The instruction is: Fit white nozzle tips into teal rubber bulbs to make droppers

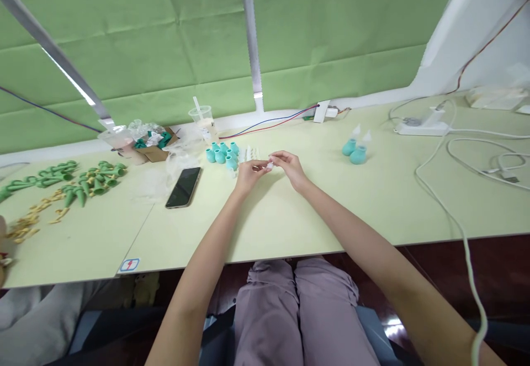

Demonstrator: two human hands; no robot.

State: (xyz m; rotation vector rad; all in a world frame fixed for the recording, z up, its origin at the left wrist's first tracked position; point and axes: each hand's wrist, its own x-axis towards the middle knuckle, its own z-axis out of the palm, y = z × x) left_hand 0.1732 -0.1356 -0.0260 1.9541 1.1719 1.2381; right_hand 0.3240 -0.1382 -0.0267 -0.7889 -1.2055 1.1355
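Over the middle of the table, my left hand (pixel 250 175) and my right hand (pixel 290 168) meet fingertip to fingertip. Both are closed in a pinch on one small whitish translucent piece (pixel 270 165), partly covered by the fingers. Just left of and behind my left hand stands a group of small turquoise bulbs (pixel 220 155) with open tops. Several clear pointed pieces (pixel 249 153) lie behind my hands. Off to the right, two turquoise bulbs (pixel 358 155) stand upright, each with a whitish pointed tip (pixel 366 136) on top.
A phone (pixel 183 187) lies left of my hands beside plastic film. Behind it are a lidded cup (pixel 124 144), a cup with a straw (pixel 204 123) and a cardboard box (pixel 155 152). Green cone pieces (pixel 97 181) cover the far left. A power strip (pixel 422 127) and a white cable (pixel 449 211) occupy the right.
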